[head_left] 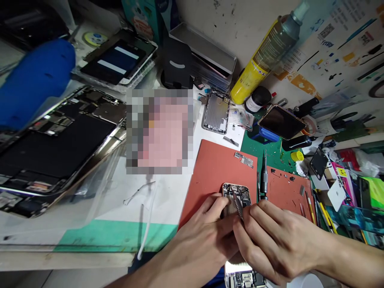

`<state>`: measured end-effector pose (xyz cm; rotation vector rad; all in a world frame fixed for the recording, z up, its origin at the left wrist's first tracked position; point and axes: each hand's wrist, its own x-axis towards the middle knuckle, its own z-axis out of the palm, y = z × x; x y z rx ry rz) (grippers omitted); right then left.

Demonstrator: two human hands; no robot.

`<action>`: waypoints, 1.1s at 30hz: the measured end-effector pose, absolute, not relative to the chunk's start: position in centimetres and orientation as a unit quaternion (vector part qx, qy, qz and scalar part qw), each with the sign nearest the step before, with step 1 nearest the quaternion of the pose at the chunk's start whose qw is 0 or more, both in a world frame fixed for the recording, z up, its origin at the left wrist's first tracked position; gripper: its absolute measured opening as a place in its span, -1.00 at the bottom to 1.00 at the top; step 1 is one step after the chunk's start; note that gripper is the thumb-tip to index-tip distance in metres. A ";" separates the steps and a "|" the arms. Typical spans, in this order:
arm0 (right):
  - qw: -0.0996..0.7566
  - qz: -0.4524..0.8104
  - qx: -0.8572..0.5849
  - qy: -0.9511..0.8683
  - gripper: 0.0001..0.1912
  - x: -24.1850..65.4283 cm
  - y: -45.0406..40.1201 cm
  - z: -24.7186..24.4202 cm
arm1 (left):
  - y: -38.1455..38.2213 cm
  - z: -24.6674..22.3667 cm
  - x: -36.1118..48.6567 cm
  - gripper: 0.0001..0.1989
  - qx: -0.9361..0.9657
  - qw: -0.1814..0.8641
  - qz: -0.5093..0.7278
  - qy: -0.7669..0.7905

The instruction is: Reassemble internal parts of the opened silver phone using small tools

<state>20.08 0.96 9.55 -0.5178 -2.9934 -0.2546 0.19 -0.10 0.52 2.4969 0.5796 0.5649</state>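
An opened phone (pixel 246 195) with its inner parts showing lies on the orange-brown mat (pixel 210 172). My left hand (pixel 207 236) is closed around the phone's left side and lower part, thumb near its left edge. Between the fingers of my right hand (pixel 270 236) are metal tweezers (pixel 237 204), their tip over the phone's interior. Below my hands, at the bottom edge, another open phone part (pixel 244 278) shows, partly covered by them. A bare circuit board (pixel 243 159) lies on the mat above the phone.
A screwdriver (pixel 264 176) stands between the two mats. Small parts and tools lie on the right mat (pixel 279 188). Farther back are a phone frame (pixel 216 112), a yellow spray can (pixel 255 68) and a dark-screened phone (pixel 282 122). Large opened devices (pixel 60 148) fill the left.
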 end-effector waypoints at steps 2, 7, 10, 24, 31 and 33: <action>0.042 -0.068 -0.172 -0.982 -0.69 20.0 0.9 9.6 | -0.1 0.4 0.2 -0.80 0.919 0.257 0.207 0.213; 0.051 -0.063 -0.162 -0.983 -0.68 20.0 0.9 9.5 | -0.2 0.4 0.2 -0.81 0.917 0.264 0.208 0.215; 0.052 -0.073 -0.163 -0.982 -0.71 20.2 0.9 9.5 | -0.2 0.6 0.3 -0.84 0.915 0.272 0.208 0.215; 0.031 -0.031 -0.194 -0.980 -0.71 20.0 0.5 9.4 | 0.2 0.6 0.1 -0.70 0.895 0.275 0.259 0.237; 0.032 -0.043 -0.187 -0.981 -0.77 20.3 0.4 9.3 | -0.1 0.1 0.1 -0.67 0.910 0.243 0.243 0.232; 0.044 -0.040 -0.187 -0.980 -0.77 20.4 0.5 9.2 | 0.0 0.1 0.1 -0.65 0.904 0.254 0.248 0.239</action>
